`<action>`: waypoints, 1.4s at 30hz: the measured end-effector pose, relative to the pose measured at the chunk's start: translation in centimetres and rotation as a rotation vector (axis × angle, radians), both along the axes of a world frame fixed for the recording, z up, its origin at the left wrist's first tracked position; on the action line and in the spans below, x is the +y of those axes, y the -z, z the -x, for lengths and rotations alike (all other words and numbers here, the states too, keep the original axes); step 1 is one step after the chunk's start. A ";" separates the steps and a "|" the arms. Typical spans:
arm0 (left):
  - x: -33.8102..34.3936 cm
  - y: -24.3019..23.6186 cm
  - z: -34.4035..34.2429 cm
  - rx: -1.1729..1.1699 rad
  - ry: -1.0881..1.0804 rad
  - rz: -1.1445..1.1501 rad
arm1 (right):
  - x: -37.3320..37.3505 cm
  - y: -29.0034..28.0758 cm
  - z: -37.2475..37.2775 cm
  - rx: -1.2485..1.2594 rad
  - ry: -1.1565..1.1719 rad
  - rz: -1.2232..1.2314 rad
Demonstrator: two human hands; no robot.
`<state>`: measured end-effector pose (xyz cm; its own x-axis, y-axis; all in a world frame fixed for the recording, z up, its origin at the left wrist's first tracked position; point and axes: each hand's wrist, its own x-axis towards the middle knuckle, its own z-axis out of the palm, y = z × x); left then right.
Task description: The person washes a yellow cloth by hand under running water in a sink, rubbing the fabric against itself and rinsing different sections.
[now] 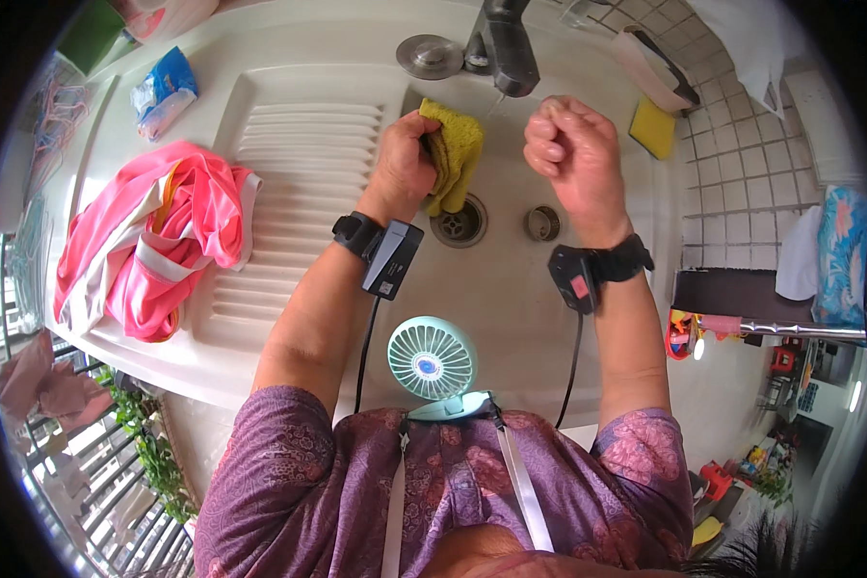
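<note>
My left hand (407,164) grips a yellow-green cloth (459,144), which hangs down over the sink basin (511,308) with its lower end beside the drain (459,223). My right hand (576,159) is raised at the right, apart from the cloth, its fingers curled into a loose fist with nothing showing in them. Between and beyond both hands stands a dark faucet (506,53). A small round metal strainer cup (542,223) sits in the basin to the right of the drain. Each wrist wears a black strap with a small device and a cable.
Left of the basin is a ribbed washboard (303,183), with a pink and white garment (178,241) beside it. A blue packet (167,89) lies farther back. A metal drain stopper (430,57) rests near the faucet. A yellow sponge (653,128) leans at the right rim. A mint fan (432,358) hangs at my chest.
</note>
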<state>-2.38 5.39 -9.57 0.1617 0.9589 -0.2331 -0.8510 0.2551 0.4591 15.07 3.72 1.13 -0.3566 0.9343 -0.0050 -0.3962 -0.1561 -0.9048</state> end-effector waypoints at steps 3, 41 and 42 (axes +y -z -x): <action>-0.2 -0.9 -0.2 -0.035 -0.024 -0.003 | 0.5 2.4 -0.4 -0.294 0.044 -0.024; 1.1 0.4 0.5 0.101 -0.409 0.041 | 0.2 15.7 -0.8 -1.529 -0.485 -0.606; 1.2 0.2 0.5 0.080 -0.365 0.017 | -0.2 17.2 -1.0 -1.903 -0.622 -0.969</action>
